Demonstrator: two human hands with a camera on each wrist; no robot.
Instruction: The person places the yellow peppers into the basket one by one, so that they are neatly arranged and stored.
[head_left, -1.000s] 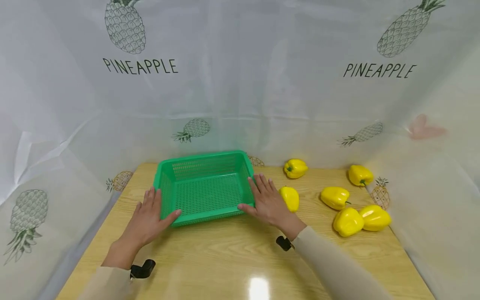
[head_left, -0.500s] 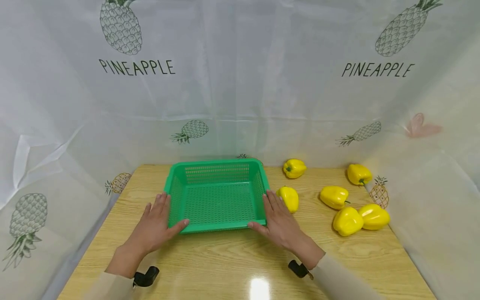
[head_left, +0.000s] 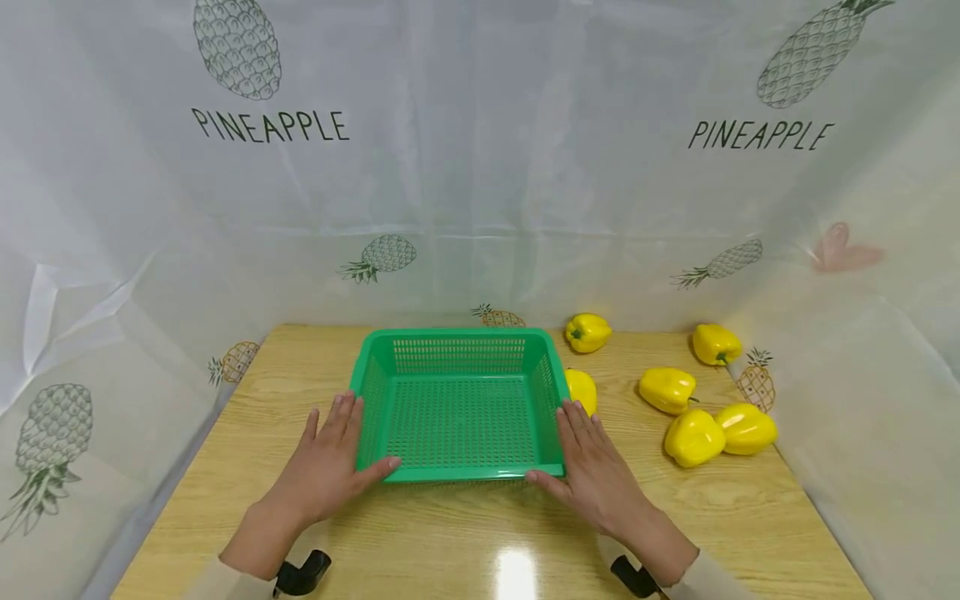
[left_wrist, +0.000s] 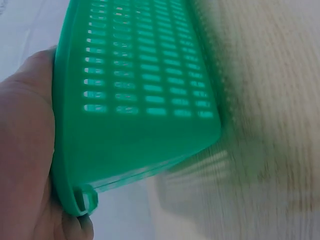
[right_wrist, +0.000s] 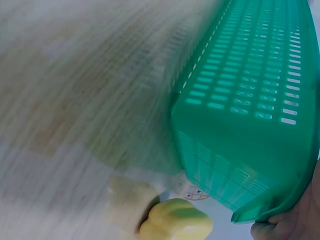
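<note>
A green plastic basket (head_left: 461, 476) with slotted walls stands level between both hands, its long side facing me. My left hand (head_left: 318, 471) lies against the basket's left side, fingers straight, thumb on the front rim. My right hand (head_left: 600, 471) lies the same way at the right side, its thumb touching the front right corner. In the wrist views, the left hand (left_wrist: 25, 135) and right hand (right_wrist: 300, 215) touch the rim from outside. A yellow bell pepper (head_left: 582, 392) sits just right of the basket, partly hidden by it.
Another yellow bell pepper (head_left: 588, 332) lies at the table's back edge. To the right are more yellow peppers: one (head_left: 716, 343) at the back, one (head_left: 667, 389) nearer, and a touching pair (head_left: 695, 437). White pineapple-print sheeting (head_left: 480, 167) surrounds the wooden table (head_left: 442, 542).
Both hands have moved the basket right and towards me. It was skewed and now sits square to the table, closer to the nearest pepper. The peppers have stayed put.
</note>
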